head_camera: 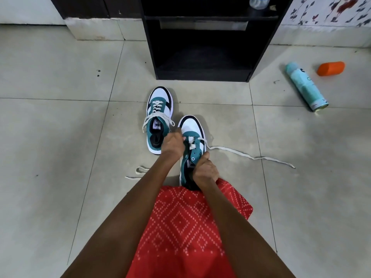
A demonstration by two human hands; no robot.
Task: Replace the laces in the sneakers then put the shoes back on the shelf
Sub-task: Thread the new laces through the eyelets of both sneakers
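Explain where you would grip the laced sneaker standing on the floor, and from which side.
Grip the laced sneaker at its heel collar, coming from above on the near side. It stands upright, toe towards the shelf, heel nearest the camera, opening facing up, so fingers could probably hook inside.

Near sneaker [191, 127]: heel end hidden under right hand [204, 171] + red cloth [180, 227]; left hand [172, 144] fingertips curled out of sight at eyelets, so how it pinches lace [267, 157] can't be read, & lace's left run vanishes behind the forearm. Far sneaker [158, 109]: heel corner covered by left hand, tongue label too small to read. Bottle [259, 2] on shelf [200, 47] cut by pic's top edge; spray can [305, 87] lettering, near right edge of floor [60, 117], illeg.
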